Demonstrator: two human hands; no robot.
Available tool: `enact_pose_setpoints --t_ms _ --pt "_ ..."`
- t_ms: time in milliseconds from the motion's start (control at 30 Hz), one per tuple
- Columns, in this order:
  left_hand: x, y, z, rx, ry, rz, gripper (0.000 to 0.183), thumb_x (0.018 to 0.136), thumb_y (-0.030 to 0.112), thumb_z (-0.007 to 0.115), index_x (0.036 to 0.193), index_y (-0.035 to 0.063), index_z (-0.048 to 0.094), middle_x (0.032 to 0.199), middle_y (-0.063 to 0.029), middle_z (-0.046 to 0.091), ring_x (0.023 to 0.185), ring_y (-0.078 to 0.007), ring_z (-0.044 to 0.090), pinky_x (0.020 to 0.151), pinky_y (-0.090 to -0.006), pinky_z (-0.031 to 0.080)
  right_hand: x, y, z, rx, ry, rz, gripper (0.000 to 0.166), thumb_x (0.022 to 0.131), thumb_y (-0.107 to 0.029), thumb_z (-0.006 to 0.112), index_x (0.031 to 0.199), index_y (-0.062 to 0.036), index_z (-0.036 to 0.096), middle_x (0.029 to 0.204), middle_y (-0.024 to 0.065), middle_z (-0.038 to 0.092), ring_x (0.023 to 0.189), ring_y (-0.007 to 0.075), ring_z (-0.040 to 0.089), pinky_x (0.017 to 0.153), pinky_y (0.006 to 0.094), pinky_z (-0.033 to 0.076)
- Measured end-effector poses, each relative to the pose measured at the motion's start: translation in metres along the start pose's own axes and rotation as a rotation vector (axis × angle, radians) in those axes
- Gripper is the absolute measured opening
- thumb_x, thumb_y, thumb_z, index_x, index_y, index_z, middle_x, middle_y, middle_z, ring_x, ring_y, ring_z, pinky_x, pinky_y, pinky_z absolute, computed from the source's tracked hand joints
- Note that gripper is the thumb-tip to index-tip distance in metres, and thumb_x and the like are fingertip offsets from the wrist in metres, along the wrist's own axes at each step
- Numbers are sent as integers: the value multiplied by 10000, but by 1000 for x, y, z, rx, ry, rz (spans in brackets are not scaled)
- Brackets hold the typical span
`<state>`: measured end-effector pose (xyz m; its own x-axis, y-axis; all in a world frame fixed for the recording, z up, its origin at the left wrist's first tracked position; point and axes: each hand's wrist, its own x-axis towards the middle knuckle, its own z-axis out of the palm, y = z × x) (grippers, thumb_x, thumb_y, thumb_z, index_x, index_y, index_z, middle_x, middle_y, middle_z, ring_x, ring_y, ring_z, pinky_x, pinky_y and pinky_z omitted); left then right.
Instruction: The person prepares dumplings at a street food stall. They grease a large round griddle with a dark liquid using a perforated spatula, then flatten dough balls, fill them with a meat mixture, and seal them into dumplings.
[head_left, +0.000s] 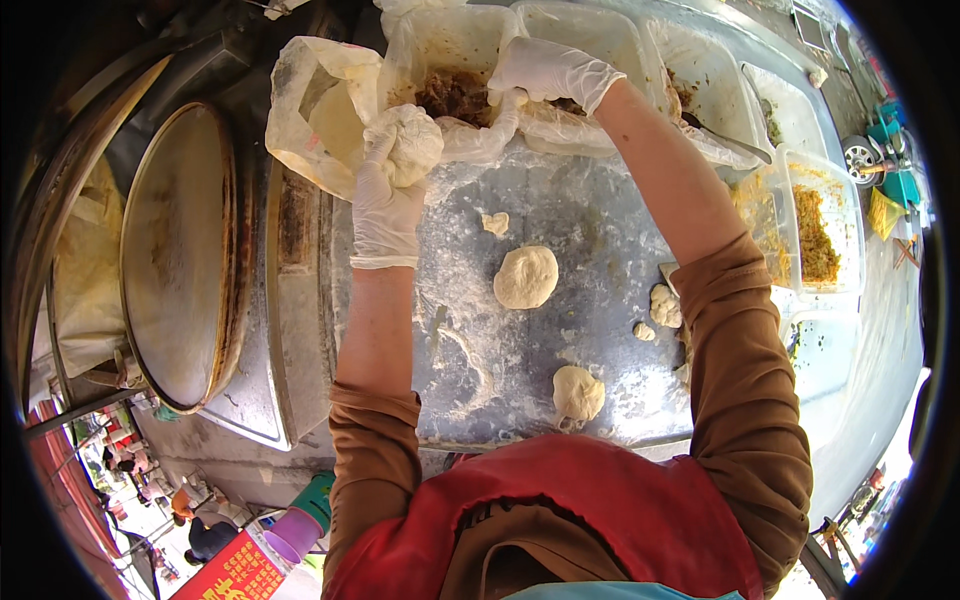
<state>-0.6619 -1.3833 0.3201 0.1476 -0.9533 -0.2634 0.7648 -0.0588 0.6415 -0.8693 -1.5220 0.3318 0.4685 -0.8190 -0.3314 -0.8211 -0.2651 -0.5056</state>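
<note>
My left hand (386, 187), in a thin whitish glove, holds a rounded lump of dough (414, 145) beside the open plastic bag. My gloved right hand (544, 71) reaches over the rims of two bag-lined plastic tubs; its fingers point down and left by the tub of dark filling (456, 96), and what they touch is hidden. On the floured metal worktop (600, 225) lie a flattened dough round (526, 277), a small dough scrap (495, 223) and a dough ball (578, 393) near my apron. More dough pieces (664, 306) lie by my right sleeve.
A plastic bag (330, 120) stands open at the worktop's back left. A big round metal lid (180, 255) is at the left. Tubs line the back and right, one with orange shredded filling (816, 236); a spoon handle (724, 139) crosses a rim. People are far off at lower left.
</note>
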Motion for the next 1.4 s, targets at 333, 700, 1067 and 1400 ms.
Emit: enact_pose_setpoints --t_ms 333,700,1067,1400 --pt "11 12 -10 -42 71 75 248 916 99 509 1151 22 493 1080 -81 600 1031 -228 584 914 -383 487 -55 -67 15 -572 382 -278 67 723 -63 604 732 -51 670 753 104 662 738 268 660 623 369 546" --pt "16 9 -19 -129 34 9 193 920 95 496 1098 28 527 1058 -73 606 1000 -184 590 889 -337 494 -47 -70 -14 -755 321 -287 98 717 -83 613 776 -70 690 772 91 674 762 263 661 646 356 530" --pt "8 6 -8 -61 115 66 211 913 121 513 1109 42 521 1077 -78 595 1004 -188 590 875 -332 504 -24 -66 11 -689 125 -384 115 695 -71 596 720 -4 687 678 109 651 627 291 612 578 346 509" --pt "12 5 -13 -57 106 34 245 912 171 511 1126 53 525 1104 -64 592 1037 -202 568 914 -363 468 2 -51 8 -952 -167 -583 260 768 -96 607 1023 -131 631 715 37 622 612 225 555 565 347 461"
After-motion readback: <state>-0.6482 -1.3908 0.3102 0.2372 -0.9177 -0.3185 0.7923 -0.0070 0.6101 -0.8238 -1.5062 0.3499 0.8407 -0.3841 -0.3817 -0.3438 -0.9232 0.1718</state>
